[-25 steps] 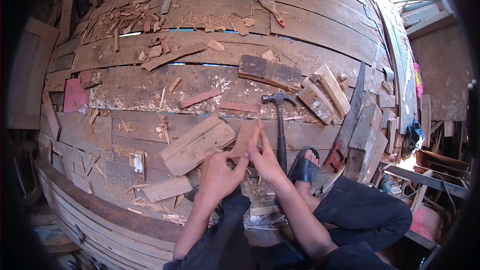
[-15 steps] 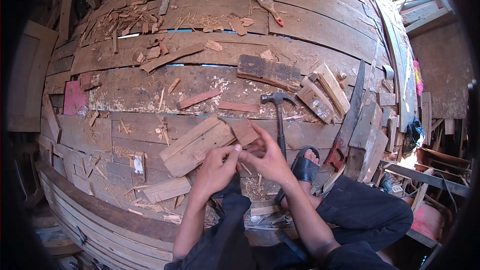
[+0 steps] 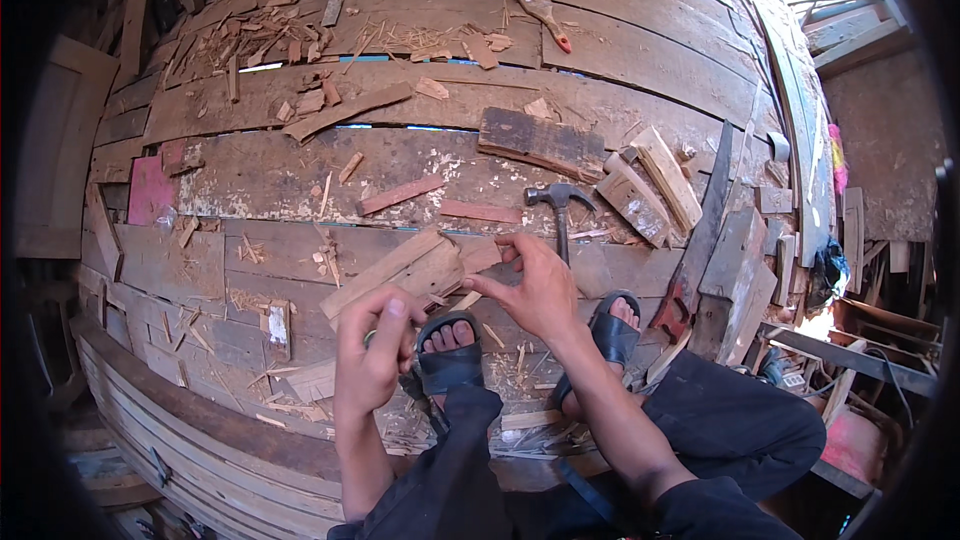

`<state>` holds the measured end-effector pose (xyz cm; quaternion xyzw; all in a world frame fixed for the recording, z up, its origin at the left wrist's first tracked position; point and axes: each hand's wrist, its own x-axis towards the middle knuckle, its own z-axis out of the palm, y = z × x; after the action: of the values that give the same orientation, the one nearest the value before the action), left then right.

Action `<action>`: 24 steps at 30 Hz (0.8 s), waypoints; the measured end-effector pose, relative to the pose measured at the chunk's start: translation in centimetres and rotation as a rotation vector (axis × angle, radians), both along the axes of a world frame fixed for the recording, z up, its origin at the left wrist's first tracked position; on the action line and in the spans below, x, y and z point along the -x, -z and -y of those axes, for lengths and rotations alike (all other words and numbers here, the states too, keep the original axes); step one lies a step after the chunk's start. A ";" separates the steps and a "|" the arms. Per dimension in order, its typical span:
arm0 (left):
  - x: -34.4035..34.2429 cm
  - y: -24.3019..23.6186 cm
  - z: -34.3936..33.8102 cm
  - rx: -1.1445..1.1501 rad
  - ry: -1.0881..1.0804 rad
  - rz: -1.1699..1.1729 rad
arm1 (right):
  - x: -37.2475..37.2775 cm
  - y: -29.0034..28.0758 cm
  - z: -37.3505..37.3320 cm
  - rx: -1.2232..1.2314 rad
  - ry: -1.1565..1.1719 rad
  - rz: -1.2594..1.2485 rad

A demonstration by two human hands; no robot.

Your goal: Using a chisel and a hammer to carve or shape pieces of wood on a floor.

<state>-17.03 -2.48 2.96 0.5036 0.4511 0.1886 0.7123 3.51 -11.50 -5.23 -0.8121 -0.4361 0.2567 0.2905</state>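
Note:
My left hand (image 3: 372,352) is raised above the left knee, fingers curled; a bit of something greenish shows in it, too small to name. Thumb and fingertips of my right hand (image 3: 535,287) are at the edges of a small reddish wood block (image 3: 481,254). That block meets the end of a wider pale board (image 3: 395,272) lying aslant on the planks. Just beyond the right hand lies a claw hammer (image 3: 560,210) with a dark handle, partly covered by that hand. A thin pale wood sliver (image 3: 464,302) sits below the right thumb.
A red-handled handsaw (image 3: 700,245) lies to the right beside a thick timber (image 3: 735,255). Wood blocks (image 3: 635,198), a dark plank piece (image 3: 540,143) and reddish strips (image 3: 400,195) lie ahead. A paintbrush (image 3: 543,15) is at the back. My sandalled feet (image 3: 450,350) are close by.
My hands were together over the board's end and are now apart. The left has drawn back to the left; the right has shifted slightly up to the small block. My left foot now shows.

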 end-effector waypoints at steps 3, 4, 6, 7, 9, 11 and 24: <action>0.2 -3.0 0.2 -0.138 -0.105 0.151 | -0.2 -0.2 0.2 0.030 -0.005 -0.004; 0.5 -3.9 0.2 -0.137 -0.103 0.153 | -0.3 -0.3 0.3 0.051 -0.016 -0.018; 1.3 -5.1 0.0 -0.200 -0.175 0.301 | -0.3 -0.1 1.1 0.034 -0.017 -0.006; 1.5 -5.6 -0.1 -0.200 -0.170 0.302 | -0.3 0.1 1.5 0.014 -0.022 0.003; 1.6 -6.3 -0.4 -0.281 -0.190 0.567 | -0.2 0.9 2.5 -0.014 0.008 -0.012; 1.1 -6.5 -0.3 -0.287 -0.207 0.649 | -0.2 2.1 3.8 -0.039 0.041 -0.025; -2.1 -4.3 2.0 -0.096 -0.281 0.892 | -0.8 1.1 6.3 0.218 0.081 -1.399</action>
<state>-14.94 -4.46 7.27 0.3398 0.1554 0.5020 0.7800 4.29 -17.79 -6.31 -0.4969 -0.0885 0.7492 0.4289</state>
